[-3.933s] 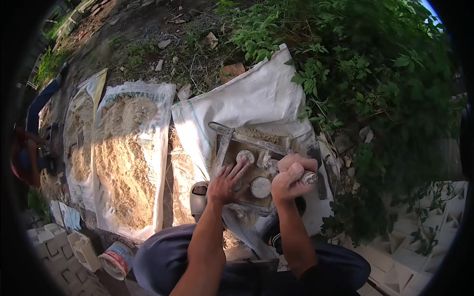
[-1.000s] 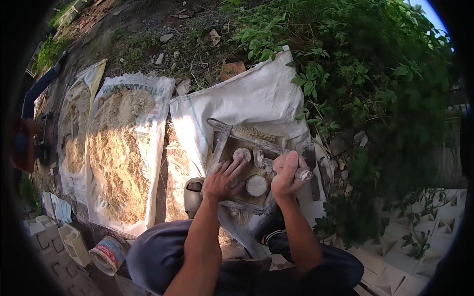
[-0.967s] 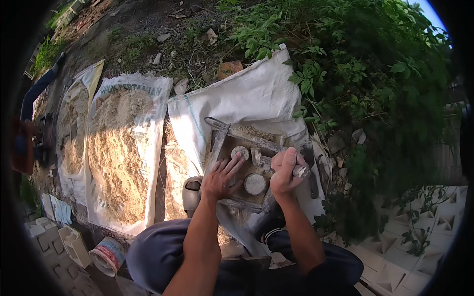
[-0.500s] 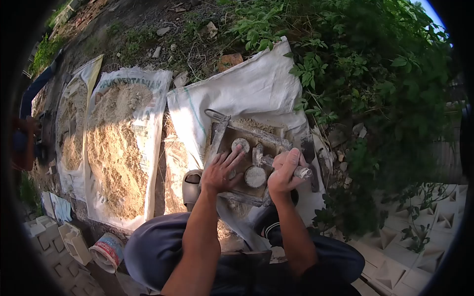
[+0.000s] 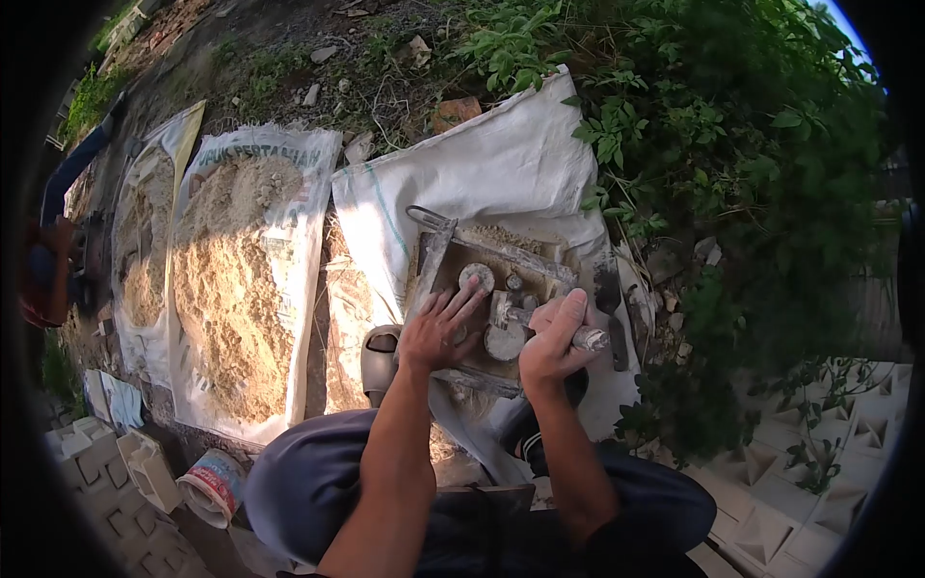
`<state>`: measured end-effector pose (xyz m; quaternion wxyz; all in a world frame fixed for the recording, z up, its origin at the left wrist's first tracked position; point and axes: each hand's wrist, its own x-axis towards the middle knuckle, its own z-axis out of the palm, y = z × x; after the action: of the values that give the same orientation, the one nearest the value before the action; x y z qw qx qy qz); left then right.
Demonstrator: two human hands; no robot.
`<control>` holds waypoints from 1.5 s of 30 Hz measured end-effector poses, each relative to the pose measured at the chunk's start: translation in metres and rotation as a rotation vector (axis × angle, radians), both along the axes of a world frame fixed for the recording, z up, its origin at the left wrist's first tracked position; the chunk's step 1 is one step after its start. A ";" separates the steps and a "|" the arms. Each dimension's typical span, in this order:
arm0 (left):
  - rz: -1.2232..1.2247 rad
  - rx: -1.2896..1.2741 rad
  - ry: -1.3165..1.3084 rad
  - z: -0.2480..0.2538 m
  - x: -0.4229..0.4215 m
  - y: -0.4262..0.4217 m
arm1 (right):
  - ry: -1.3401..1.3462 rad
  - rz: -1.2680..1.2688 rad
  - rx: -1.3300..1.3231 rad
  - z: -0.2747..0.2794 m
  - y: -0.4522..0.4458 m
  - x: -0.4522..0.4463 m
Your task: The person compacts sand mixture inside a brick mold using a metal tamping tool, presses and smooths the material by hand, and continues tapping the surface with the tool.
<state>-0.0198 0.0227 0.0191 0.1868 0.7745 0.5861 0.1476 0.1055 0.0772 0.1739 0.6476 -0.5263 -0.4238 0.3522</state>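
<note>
The right hand (image 5: 552,339) has its fingers curled tight around the handle of a powder-coated hammer (image 5: 501,308), the handle's end jutting out past the fist. The hammer's head lies over the edge of the lower round disc (image 5: 506,343), inside a frame (image 5: 525,256) on a white sack (image 5: 482,173); contact cannot be told. The left hand (image 5: 434,332) lies flat, fingers moderately spread, a fingertip at the upper round disc (image 5: 474,276).
</note>
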 end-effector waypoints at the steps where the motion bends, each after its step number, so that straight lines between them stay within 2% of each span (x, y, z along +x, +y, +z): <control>1: -0.001 -0.018 -0.007 0.000 0.000 0.001 | -0.082 0.031 -0.053 -0.009 -0.001 0.000; 2: 0.006 -0.032 -0.015 0.000 0.003 0.005 | -0.166 0.070 -0.102 -0.014 0.000 -0.001; 5: -0.019 -0.035 -0.015 0.002 0.000 0.006 | -0.082 -0.024 -0.092 0.017 0.006 -0.007; 8: -0.010 -0.043 -0.005 0.002 0.000 0.003 | -0.053 -0.061 -0.066 -0.006 -0.005 -0.002; 10: -0.007 -0.035 -0.034 0.003 0.004 0.008 | -0.204 0.139 -0.008 0.002 0.005 -0.003; 11: -0.009 -0.041 -0.009 0.002 0.005 0.002 | -0.061 0.087 -0.143 0.009 0.006 0.000; 14: 0.000 -0.047 0.013 0.001 0.000 0.004 | 0.073 0.045 0.018 0.010 0.009 0.006; 16: -0.018 -0.044 -0.003 0.004 -0.001 0.003 | 0.011 0.068 -0.017 -0.011 0.005 0.008; 18: -0.014 -0.083 -0.001 0.007 0.001 0.005 | -0.159 0.178 0.034 -0.016 0.015 0.010; 19: -0.017 -0.083 -0.005 0.007 0.004 0.005 | -0.065 0.118 -0.070 0.000 0.020 0.005; 22: -0.011 -0.036 -0.001 0.001 -0.002 0.002 | 0.055 0.067 0.034 0.013 0.017 0.009; 24: -0.006 -0.005 -0.019 0.000 0.001 0.004 | -0.047 0.062 -0.020 -0.003 0.014 0.009; 26: -0.004 -0.009 -0.018 0.002 0.002 0.006 | -0.138 0.181 0.012 -0.003 0.024 0.008; 27: 0.000 -0.031 -0.010 0.002 0.003 0.005 | -0.071 0.153 -0.046 -0.001 0.028 0.010; 30: -0.007 0.002 -0.085 0.000 -0.001 0.005 | -0.073 0.158 0.004 0.014 0.022 0.017; 32: -0.007 -0.018 -0.053 0.001 -0.002 0.002 | -0.080 0.199 -0.019 -0.003 0.021 0.021; 34: -0.005 -0.009 -0.035 0.003 0.004 0.005 | -0.243 0.385 0.044 0.001 0.032 0.019; 37: -0.002 -0.043 -0.012 0.005 0.001 0.005 | -0.192 0.495 0.019 0.019 0.038 0.032; 40: -0.015 -0.066 -0.034 0.007 0.000 0.006 | -0.180 0.517 0.012 0.006 0.031 0.038; 42: -0.015 -0.045 -0.034 0.007 0.001 0.008 | -0.353 0.571 0.110 0.006 0.036 0.038; 43: -0.011 -0.045 -0.032 0.006 0.002 0.007 | -0.242 0.583 -0.001 0.016 0.038 0.039; 45: -0.003 -0.027 -0.034 0.002 0.002 0.009 | -0.183 0.576 -0.006 0.021 0.036 0.050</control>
<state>-0.0178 0.0315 0.0214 0.2072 0.7701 0.5837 0.1526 0.1558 0.1137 0.1952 0.4788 -0.4159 -0.6112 0.4735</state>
